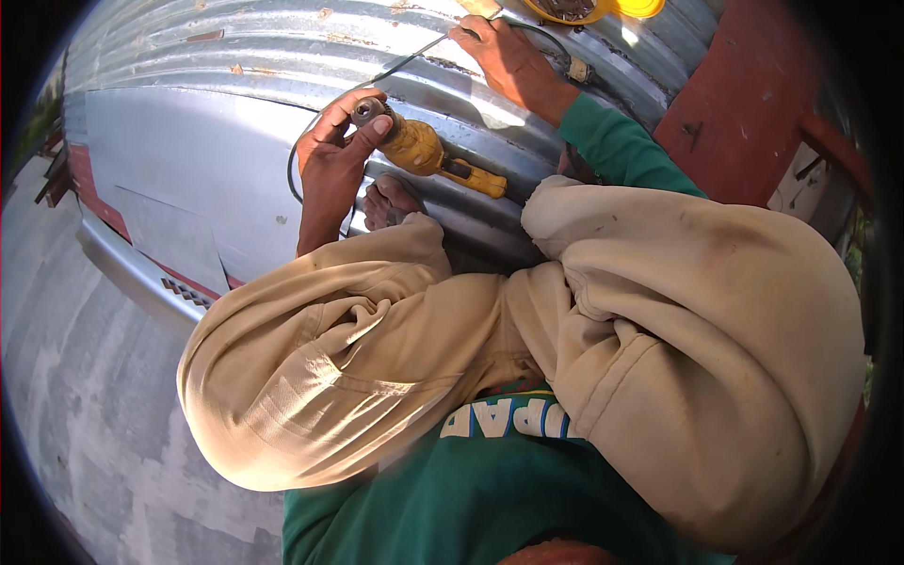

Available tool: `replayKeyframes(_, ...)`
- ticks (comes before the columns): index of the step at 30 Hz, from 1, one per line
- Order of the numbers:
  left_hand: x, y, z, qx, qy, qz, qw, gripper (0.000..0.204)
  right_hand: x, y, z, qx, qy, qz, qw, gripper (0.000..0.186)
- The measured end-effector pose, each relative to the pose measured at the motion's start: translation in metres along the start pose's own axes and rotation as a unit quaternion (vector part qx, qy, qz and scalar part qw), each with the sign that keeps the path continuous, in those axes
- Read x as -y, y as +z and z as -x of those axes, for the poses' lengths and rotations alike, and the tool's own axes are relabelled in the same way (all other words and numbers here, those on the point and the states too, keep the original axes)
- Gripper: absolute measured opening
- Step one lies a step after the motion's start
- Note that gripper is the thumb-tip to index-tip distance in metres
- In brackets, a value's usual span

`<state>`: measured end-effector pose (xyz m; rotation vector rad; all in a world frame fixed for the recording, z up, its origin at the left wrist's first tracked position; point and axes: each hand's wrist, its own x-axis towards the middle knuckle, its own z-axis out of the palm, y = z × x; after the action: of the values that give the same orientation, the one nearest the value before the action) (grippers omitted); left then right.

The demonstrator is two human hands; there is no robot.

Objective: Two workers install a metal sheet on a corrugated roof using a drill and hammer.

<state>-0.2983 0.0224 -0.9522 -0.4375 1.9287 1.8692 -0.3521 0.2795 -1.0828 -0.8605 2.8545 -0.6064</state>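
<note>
My left hand (337, 155) is closed round the nose of a yellow power drill (416, 149), thumb on one side of the dark chuck (367, 111). Its round front opening faces up, and the handle points away to the right, above the corrugated metal sheet. Farther off, my right hand (516, 66) reaches over the sheet with bent fingers. Their tips meet a dark cord (410, 58), but what lies beneath them is partly hidden. A small tan piece (480, 8) sits just beyond those fingers.
Corrugated metal sheets (254, 56) spread ahead, a flat grey sheet (202, 141) lying at left. A yellow container (574, 11) holding small dark pieces is at the far edge. A cord end (579, 71) lies by my right wrist. To the right is a red panel (744, 85); my bare foot (388, 200) is below the drill.
</note>
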Motion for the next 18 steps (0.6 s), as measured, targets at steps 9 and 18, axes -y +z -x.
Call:
replayKeyframes(9,0.017,-0.008,-0.006,0.010,0.036,0.024,0.999,0.033,0.002,0.005,-0.001,-0.008,-0.094,0.081,0.992,0.052)
replayKeyframes(18,0.021,-0.009,-0.007,0.025,0.016,0.067,0.997,0.036,0.008,0.005,-0.019,0.011,0.035,0.094,0.995,0.017)
